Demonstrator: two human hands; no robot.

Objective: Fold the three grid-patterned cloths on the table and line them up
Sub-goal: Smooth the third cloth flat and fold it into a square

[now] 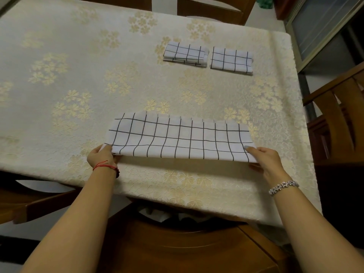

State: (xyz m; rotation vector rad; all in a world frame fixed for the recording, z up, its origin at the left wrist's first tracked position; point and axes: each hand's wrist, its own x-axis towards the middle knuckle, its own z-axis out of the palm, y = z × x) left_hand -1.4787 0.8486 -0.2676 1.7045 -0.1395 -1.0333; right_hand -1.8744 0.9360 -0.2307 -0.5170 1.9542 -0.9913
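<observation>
A long white cloth with a black grid (180, 137) lies folded into a wide strip near the front of the table (78, 66). Its near edge is lifted off the tablecloth. My left hand (102, 157) pinches the near left corner, and my right hand (266, 159) pinches the near right corner. Two more grid cloths sit folded into small rectangles farther back on the right: one (186, 54) to the left, the other (231, 60) beside it with a narrow gap between them.
A cream tablecloth with gold flower clusters covers the table. Wooden chairs stand at the far side (212, 8), at the right (334, 115) and right below me (177, 243). The table's right edge runs close to the folded pair.
</observation>
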